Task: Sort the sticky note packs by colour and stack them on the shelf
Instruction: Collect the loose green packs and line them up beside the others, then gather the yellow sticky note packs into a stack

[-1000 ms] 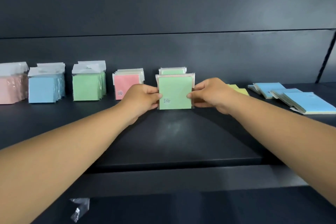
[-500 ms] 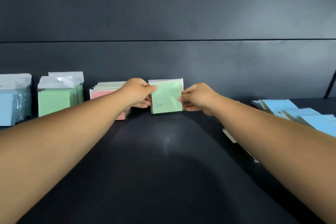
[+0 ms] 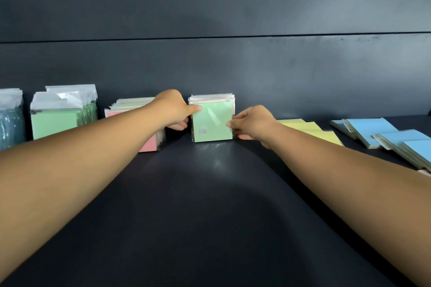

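Observation:
A bundle of light green sticky note packs (image 3: 213, 121) in clear wrap stands upright at the back of the dark shelf (image 3: 210, 205), close to the back wall. My left hand (image 3: 173, 109) grips its upper left edge with the thumb across the front. My right hand (image 3: 250, 123) pinches its right edge. To the left stand a pink stack (image 3: 149, 143), partly behind my left arm, a green stack (image 3: 61, 114) and a blue stack (image 3: 10, 121) at the frame's edge.
Yellow packs (image 3: 310, 130) lie flat on the shelf right of the held bundle, partly under my right forearm. Further right, several blue packs (image 3: 387, 135) lie loosely overlapped. The dark back wall (image 3: 233, 30) rises behind everything.
Both hands have carried the green bundle deeper onto the shelf, close to the back wall. My view has moved in closer, so the shelf's front edge has dropped out of sight.

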Demonstrator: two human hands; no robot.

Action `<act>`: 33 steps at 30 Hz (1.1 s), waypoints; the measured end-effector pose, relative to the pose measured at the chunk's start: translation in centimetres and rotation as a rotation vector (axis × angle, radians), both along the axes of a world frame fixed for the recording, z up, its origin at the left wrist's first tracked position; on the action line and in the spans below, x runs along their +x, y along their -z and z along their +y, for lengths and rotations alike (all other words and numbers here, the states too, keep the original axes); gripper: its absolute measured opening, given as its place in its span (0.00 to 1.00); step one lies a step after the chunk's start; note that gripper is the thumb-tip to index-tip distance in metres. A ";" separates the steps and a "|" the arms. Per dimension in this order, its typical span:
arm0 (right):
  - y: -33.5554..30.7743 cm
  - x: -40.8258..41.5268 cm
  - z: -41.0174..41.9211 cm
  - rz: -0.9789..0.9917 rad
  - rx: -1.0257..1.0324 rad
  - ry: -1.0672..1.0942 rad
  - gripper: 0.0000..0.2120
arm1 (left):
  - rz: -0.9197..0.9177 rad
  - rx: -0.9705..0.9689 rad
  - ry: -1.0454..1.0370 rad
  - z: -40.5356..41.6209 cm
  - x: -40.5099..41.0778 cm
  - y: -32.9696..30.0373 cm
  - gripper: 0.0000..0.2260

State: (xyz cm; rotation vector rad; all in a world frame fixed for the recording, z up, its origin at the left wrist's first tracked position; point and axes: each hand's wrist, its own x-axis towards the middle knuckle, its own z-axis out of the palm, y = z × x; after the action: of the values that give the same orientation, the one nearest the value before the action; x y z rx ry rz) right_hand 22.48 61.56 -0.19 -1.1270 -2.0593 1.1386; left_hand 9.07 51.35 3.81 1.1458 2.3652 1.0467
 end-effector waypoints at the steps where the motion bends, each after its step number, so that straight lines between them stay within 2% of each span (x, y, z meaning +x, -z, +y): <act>1: 0.1 -0.1 0.0 -0.014 0.009 0.006 0.11 | 0.003 -0.009 0.004 0.1 0.0 0.0 0.19; 4: -0.1 -0.6 0.0 -0.080 0.034 0.006 0.16 | 0.017 -0.019 0.005 -0.1 0.1 0.2 0.17; 5: -0.1 -0.6 0.1 -0.098 0.039 0.006 0.17 | 0.104 -0.045 -0.002 -0.2 0.4 0.1 0.17; 7: -0.7 -0.2 0.2 -0.131 0.055 0.014 0.14 | 0.452 -0.132 -0.037 -0.9 1.2 0.0 0.17; 9: -1.9 1.0 0.2 -0.184 0.103 0.033 0.08 | 0.754 -0.134 -0.060 -1.6 2.1 -0.3 0.19; 11: -3.5 2.8 0.6 -0.158 0.121 0.057 0.09 | 0.900 -0.110 -0.048 -2.1 3.0 -0.5 0.22; 14: -5.3 6.6 1.8 -0.107 0.143 0.127 0.13 | 0.966 -0.053 0.088 -2.2 4.9 -0.2 0.21; 16: -5.7 9.0 2.7 -0.136 0.128 0.166 0.16 | 0.888 -0.039 0.178 -1.8 6.6 0.5 0.19; 18: -5.4 11.1 3.3 -0.182 0.063 0.173 0.18 | 0.719 -0.095 0.242 -0.8 8.7 1.4 0.19; 20: -4.4 12.4 3.9 -0.250 0.023 0.172 0.15 | 0.535 -0.138 0.285 0.5 10.4 2.3 0.20; 22: -3.3 13.2 4.9 -0.287 -0.005 0.162 0.19 | 0.382 -0.155 0.275 2.1 12.0 3.0 0.20; 24: -2.5 13.3 5.8 -0.233 -0.070 0.142 0.24 | 0.265 -0.169 0.215 4.0 13.1 3.4 0.24; 27: -2.0 12.5 7.3 -0.128 -0.139 0.114 0.26 | 0.112 -0.179 0.095 6.3 14.0 3.3 0.27; 33: -2.2 11.2 9.4 0.101 -0.343 0.036 0.21 | -0.076 -0.147 0.018 9.0 15.7 3.4 0.29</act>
State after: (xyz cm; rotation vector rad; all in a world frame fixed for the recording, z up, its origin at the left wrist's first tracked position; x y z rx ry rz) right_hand 33.69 70.98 1.96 -1.2286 -1.8035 1.5385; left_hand 24.75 60.37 0.43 1.0534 2.3249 0.8789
